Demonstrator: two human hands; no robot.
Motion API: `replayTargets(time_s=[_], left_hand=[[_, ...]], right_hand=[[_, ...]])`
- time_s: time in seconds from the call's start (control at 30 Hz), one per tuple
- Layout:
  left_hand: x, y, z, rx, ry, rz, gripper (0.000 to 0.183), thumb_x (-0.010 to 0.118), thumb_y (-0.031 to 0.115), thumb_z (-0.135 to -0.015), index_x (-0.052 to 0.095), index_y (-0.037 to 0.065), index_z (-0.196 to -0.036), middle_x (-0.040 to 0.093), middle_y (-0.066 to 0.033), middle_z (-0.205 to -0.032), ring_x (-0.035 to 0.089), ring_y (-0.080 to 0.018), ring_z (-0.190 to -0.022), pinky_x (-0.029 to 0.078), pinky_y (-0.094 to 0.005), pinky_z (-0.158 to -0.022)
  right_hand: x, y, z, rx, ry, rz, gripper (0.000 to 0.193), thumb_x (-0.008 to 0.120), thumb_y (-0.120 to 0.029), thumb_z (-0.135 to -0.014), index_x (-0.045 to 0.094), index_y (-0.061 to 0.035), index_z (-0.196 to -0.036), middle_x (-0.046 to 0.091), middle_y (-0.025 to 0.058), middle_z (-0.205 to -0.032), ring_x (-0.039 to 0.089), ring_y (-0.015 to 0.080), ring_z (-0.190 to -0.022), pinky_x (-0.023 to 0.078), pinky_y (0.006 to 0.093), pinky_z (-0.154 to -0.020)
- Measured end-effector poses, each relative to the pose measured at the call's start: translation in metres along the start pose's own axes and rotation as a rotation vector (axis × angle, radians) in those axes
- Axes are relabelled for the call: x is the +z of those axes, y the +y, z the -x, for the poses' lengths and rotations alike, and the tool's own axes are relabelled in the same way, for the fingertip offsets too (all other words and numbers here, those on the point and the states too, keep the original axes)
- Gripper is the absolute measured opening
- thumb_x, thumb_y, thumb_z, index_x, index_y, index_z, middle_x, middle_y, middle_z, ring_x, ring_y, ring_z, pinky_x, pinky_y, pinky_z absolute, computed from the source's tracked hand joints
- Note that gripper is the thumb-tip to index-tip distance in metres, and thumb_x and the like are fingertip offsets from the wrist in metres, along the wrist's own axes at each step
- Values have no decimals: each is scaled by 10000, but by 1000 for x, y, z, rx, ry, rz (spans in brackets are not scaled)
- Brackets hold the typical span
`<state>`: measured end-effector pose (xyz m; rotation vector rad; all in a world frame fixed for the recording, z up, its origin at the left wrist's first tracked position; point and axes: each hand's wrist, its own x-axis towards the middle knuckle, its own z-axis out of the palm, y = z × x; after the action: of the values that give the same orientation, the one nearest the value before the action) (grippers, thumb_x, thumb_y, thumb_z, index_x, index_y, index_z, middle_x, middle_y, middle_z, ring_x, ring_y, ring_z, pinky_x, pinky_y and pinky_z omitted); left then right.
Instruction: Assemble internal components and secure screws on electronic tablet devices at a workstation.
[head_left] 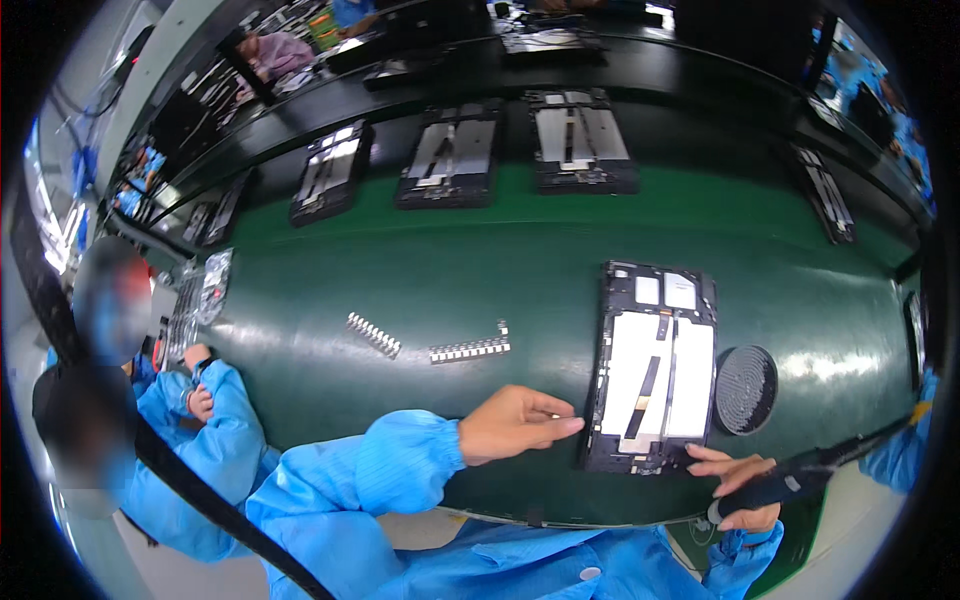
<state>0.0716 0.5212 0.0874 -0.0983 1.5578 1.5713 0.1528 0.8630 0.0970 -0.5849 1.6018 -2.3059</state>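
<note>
An opened tablet-like device (650, 370) with a black frame and white battery panels lies on the green work surface, right of centre. My left hand (520, 425) is beside its lower left edge, thumb and index fingertips brought together; anything between them is too small to make out. At its lower right corner is my right hand (735, 480), fingers stretched out and apart, fingertips by the frame. A dark bar (815, 468) crosses in front of this hand and hides part of it. Two strips of small pale pieces, one slanted (374, 335) and one nearly level (470, 350), lie left of the device.
A round black ridged dish (747, 390) stands right of the device. Several similar opened devices, one at centre back (580, 140), lie along the back. A clear plastic bag (215, 287) is at the left end. On the left, a co-worker's blue sleeve (232, 405) reaches over the surface.
</note>
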Motion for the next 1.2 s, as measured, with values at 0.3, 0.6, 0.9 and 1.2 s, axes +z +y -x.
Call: replayTargets(time_s=[0.3, 0.6, 0.9, 1.2], left_hand=[[21, 12, -3, -26, -21, 210, 435, 608, 386, -880, 605, 9, -1097, 616, -73, -1023, 565, -147, -946, 489, -329, -798], [26, -2, -16, 13, 59, 294, 489, 704, 498, -762, 578, 29, -821, 565, -18, -707, 553, -83, -580, 484, -202, -500], [23, -22, -28, 64, 82, 419, 234, 575, 272, -914, 593, 42, -950, 616, -18, -796, 588, -93, -646, 498, -216, -563], [12, 19, 6, 688, 654, -1278, 286, 608, 120, -845, 598, -39, -1082, 615, -206, -1013, 636, -222, -937, 518, -307, -727]], right_hand=[[9, -6, 10, -114, 126, 27, 475, 895, -200, -521, 594, 5, -826, 624, 319, -934, 551, 502, -1030, 325, 605, -987], [18, -4, 17, -151, 183, 62, 545, 894, -188, -496, 524, -33, -865, 635, 265, -927, 553, 489, -1032, 350, 596, -976], [19, -4, 19, -206, 205, 55, 491, 872, -165, -554, 528, -25, -874, 627, 285, -951, 540, 505, -1042, 328, 617, -975], [12, 4, 9, -188, 88, -73, 357, 818, -116, -577, 633, 22, -849, 575, 349, -1065, 450, 541, -1140, 215, 653, -1008]])
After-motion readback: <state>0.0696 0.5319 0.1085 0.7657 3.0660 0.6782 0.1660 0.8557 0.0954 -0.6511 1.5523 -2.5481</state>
